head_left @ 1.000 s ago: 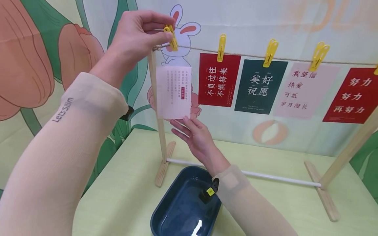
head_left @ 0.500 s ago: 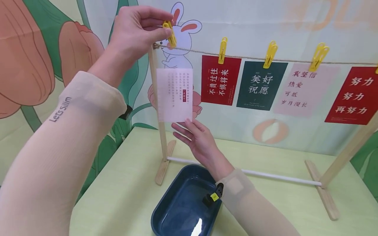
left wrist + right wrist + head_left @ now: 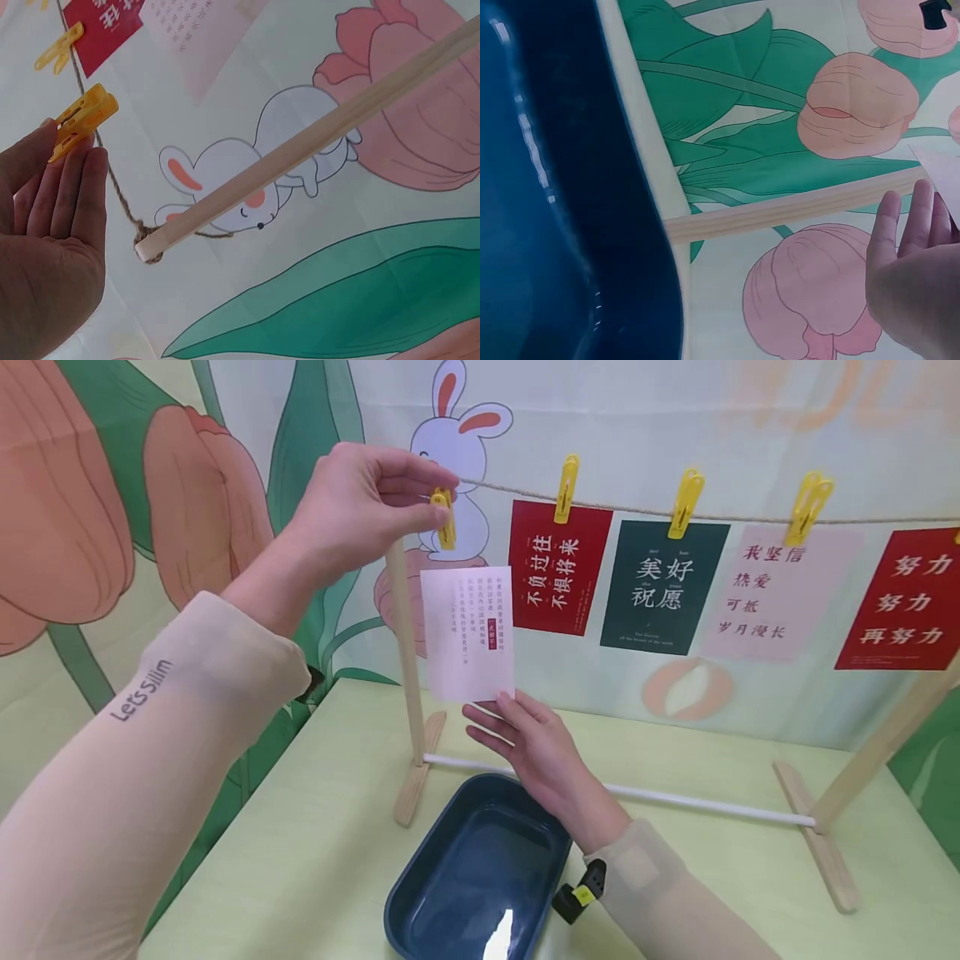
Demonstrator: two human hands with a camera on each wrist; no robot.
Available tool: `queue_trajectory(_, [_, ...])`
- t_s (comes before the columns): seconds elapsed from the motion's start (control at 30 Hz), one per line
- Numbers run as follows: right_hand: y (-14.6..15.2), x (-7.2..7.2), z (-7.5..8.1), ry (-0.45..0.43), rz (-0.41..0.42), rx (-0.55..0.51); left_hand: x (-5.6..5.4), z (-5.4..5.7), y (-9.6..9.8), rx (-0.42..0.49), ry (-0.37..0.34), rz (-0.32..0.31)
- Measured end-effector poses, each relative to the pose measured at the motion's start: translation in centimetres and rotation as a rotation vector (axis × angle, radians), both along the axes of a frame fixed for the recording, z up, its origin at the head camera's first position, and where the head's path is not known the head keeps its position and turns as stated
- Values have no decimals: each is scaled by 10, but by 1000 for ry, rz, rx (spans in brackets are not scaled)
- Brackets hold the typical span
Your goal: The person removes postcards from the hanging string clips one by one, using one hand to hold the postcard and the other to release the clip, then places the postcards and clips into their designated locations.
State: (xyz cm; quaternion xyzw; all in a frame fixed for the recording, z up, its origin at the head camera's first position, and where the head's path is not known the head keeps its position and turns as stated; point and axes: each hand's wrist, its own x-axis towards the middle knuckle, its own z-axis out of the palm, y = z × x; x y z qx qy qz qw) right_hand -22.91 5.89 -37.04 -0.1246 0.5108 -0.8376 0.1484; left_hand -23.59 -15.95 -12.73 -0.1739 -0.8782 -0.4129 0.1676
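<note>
My left hand (image 3: 367,502) pinches a yellow clothespin (image 3: 446,520) between thumb and fingers, near the line's left end. In the left wrist view, the clothespin (image 3: 84,120) overlaps the string; whether it touches it I cannot tell. Below it, my right hand (image 3: 543,756) holds a pale pink printed card (image 3: 468,631) by its lower right corner, thumb in front. The card is upright, its top edge a little below the clothespin and apart from it. Only a corner of the card (image 3: 943,176) shows in the right wrist view.
Along the string (image 3: 510,489) hang a red card (image 3: 555,602), a dark green card (image 3: 660,631), a pink card (image 3: 757,647) and another red card (image 3: 892,585), under yellow clothespins. The wooden post (image 3: 408,668) stands behind the held card. A blue tray (image 3: 397,877) sits below.
Both hands have moved lower and slightly right, carrying the clothespin and card. The clothespin has dropped from the string's height to below it. The hanging cards have stayed in place.
</note>
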Motion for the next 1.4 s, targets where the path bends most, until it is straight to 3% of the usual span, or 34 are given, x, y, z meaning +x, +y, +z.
queue_trajectory(0.57, [36,36,-31,-74,3,8,10,-38,-1,-23,-128,-86])
queue_trajectory(0.9, [67,55,-50,-69,-23,7,2,-77,6,-63,-182,-151])
queue_trajectory(1.07, [84,60,-54,-94,-53,14,-3,-96,13,-77,-209,-215])
queue_trajectory(1.3, [108,67,-61,-103,-78,40,-3,-123,22,-117,-262,-302])
queue_trajectory(1.4, [118,70,-65,-101,-84,58,-2,-136,28,-131,-274,-312])
